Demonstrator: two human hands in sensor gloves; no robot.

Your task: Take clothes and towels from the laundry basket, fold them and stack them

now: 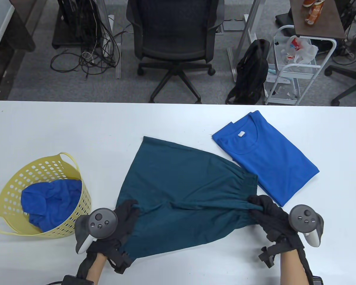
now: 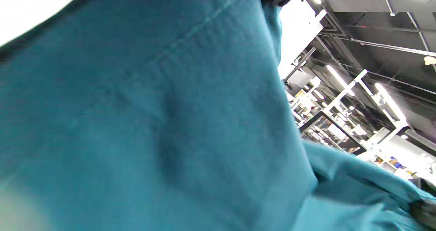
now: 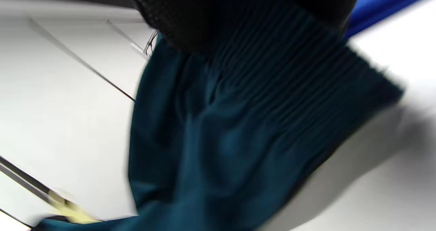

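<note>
Teal garment [image 1: 184, 190] pinched by both hands, fingertips buried in folds — wrist views blurred

Beyond the white table's [image 1: 77, 124] far edge: black mesh office chair [image 1: 173, 38] on grey carpet, tangled cables [image 1: 92, 53] to its left, black backpack [image 1: 250, 72] slumped against a white wire trolley [image 1: 296, 74] holding a plastic bag [image 1: 296, 49].
</note>
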